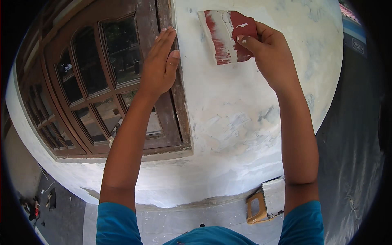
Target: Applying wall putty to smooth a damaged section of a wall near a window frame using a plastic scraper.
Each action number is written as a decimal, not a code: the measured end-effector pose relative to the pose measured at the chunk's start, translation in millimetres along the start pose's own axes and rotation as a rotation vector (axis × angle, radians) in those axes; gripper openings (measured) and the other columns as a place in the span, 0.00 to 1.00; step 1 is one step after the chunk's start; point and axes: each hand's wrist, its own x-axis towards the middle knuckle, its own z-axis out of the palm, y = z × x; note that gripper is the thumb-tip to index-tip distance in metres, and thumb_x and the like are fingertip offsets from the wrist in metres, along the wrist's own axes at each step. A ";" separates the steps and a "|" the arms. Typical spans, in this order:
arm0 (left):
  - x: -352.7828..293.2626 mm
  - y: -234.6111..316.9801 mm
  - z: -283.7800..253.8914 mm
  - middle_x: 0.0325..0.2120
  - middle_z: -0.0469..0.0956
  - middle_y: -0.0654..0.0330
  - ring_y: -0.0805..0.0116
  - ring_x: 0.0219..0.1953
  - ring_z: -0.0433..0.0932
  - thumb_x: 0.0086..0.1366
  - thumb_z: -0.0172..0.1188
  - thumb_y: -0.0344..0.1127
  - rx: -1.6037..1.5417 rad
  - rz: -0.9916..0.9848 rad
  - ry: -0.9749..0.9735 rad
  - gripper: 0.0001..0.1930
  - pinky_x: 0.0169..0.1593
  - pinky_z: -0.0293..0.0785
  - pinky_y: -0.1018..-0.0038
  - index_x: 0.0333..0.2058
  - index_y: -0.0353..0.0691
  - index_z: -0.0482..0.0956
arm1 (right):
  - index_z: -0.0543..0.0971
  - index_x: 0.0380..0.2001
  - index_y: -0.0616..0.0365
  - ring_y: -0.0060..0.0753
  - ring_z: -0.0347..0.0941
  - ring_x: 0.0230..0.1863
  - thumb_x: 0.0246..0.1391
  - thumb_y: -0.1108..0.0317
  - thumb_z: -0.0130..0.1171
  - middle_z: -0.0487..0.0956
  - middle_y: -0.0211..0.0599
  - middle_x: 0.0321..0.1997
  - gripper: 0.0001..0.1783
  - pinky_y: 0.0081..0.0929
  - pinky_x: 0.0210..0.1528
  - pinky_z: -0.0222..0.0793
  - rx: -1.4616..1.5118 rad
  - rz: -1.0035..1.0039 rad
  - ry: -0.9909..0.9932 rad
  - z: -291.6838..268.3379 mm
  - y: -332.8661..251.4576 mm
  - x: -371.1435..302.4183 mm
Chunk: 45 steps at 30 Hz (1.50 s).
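Observation:
My right hand [271,51] grips a red flat putty spreader [243,30] between thumb and fingers, out in front of the wall. A thick band of white putty coats the middle of the spreader, with smears toward its left edge. Behind it is the pale wall [228,98], patchy with white filler and grey marks. With fingers stretched out, my left hand [160,67] lies along the edge of the brown wooden window frame [179,110], where it meets the wall. White specks dot the fingers of both hands.
Brown window shutters [108,96] with glass panes fill the left side. Below, a tan plastic stool [254,209] stands on the floor beside a putty-smeared pale board [274,197]. A dark sheet [347,163] hangs at right. Small items and a white cable [48,188] lie at lower left.

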 end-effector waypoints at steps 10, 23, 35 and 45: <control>-6.3 -22.4 25.4 0.60 0.68 0.41 0.44 0.64 0.65 0.64 0.44 0.32 0.013 0.121 0.120 0.27 0.69 0.55 0.54 0.62 0.27 0.64 | 0.82 0.41 0.57 0.45 0.79 0.35 0.54 0.75 0.55 0.83 0.41 0.33 0.12 0.36 0.39 0.75 -0.928 -0.540 0.032 19.4 -8.8 0.5; -5.5 -21.0 23.9 0.60 0.69 0.41 0.44 0.65 0.65 0.61 0.42 0.33 -0.001 0.124 0.101 0.30 0.69 0.54 0.53 0.62 0.26 0.64 | 0.74 0.57 0.63 0.47 0.74 0.59 0.54 0.71 0.56 0.76 0.48 0.58 0.25 0.42 0.62 0.70 -1.262 -0.883 0.009 29.9 82.2 -14.0; -6.1 -27.6 24.3 0.60 0.68 0.41 0.44 0.66 0.64 0.60 0.42 0.34 0.041 0.128 0.092 0.31 0.69 0.54 0.52 0.62 0.26 0.64 | 0.81 0.46 0.62 0.38 0.80 0.48 0.46 0.72 0.64 0.83 0.41 0.44 0.20 0.37 0.51 0.77 -1.095 -0.860 0.024 26.6 54.0 -63.7; -4.6 -20.3 23.9 0.60 0.68 0.41 0.44 0.65 0.64 0.57 0.42 0.33 0.025 0.119 0.088 0.33 0.69 0.53 0.52 0.62 0.27 0.64 | 0.75 0.55 0.69 0.49 0.75 0.57 0.55 0.73 0.55 0.78 0.54 0.54 0.23 0.43 0.60 0.71 -1.370 -0.916 -0.008 36.2 86.0 -21.2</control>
